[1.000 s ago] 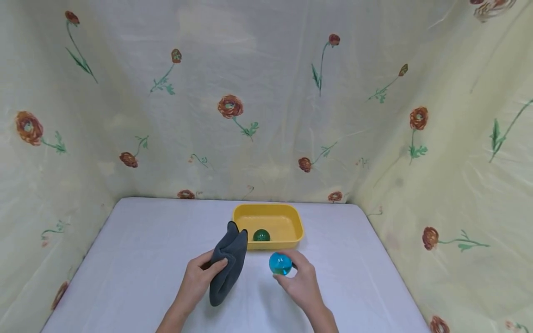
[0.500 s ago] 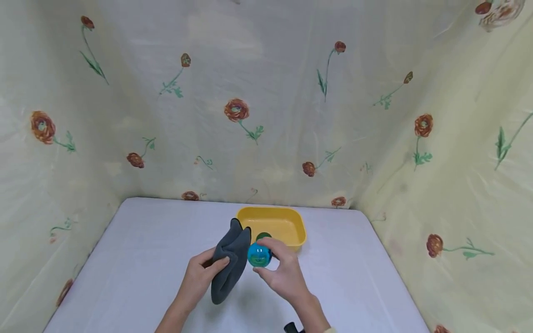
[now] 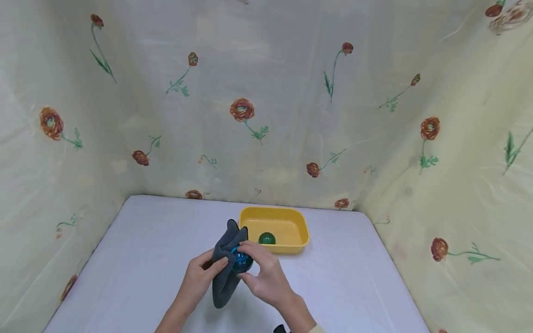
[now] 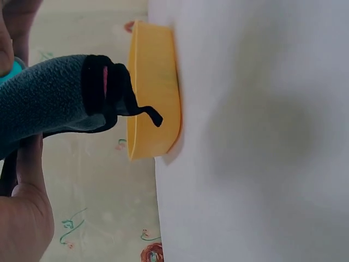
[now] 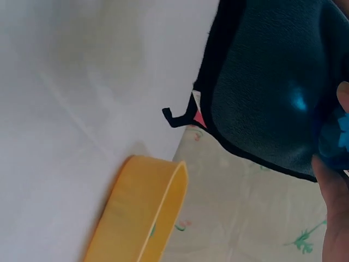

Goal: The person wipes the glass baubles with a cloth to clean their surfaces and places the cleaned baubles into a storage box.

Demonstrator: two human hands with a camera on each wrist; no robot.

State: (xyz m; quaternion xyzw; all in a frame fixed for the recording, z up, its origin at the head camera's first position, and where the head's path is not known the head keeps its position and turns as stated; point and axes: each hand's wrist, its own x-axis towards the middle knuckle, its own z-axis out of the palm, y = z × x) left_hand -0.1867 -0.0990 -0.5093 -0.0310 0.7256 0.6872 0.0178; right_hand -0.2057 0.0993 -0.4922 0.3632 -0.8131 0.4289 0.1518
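My left hand [image 3: 201, 276] grips a folded dark grey cloth [image 3: 226, 286] with black edging, raised over the table. In my right hand [image 3: 268, 280] a clear blue ball [image 3: 243, 262] is pinched between thumb and fingers and touches the cloth's right face. The right wrist view shows the cloth [image 5: 267, 82] spread beside the ball [image 5: 334, 136], its black hanging loop at the corner. From the left wrist, the cloth [image 4: 43, 98] covers most of the ball. A green ball [image 3: 267, 238] lies in the yellow tray [image 3: 301, 245] behind the hands.
A white-covered table [image 3: 166, 240] lies under everything. Flower-patterned curtains [image 3: 266, 74] enclose its back and sides. A small black object [image 3: 279, 329] shows beside the right forearm at the bottom edge.
My right hand has carried the blue ball leftward, from in front of the tray to against the cloth. The left hand keeps its hold on the cloth. The head view has shifted slightly.
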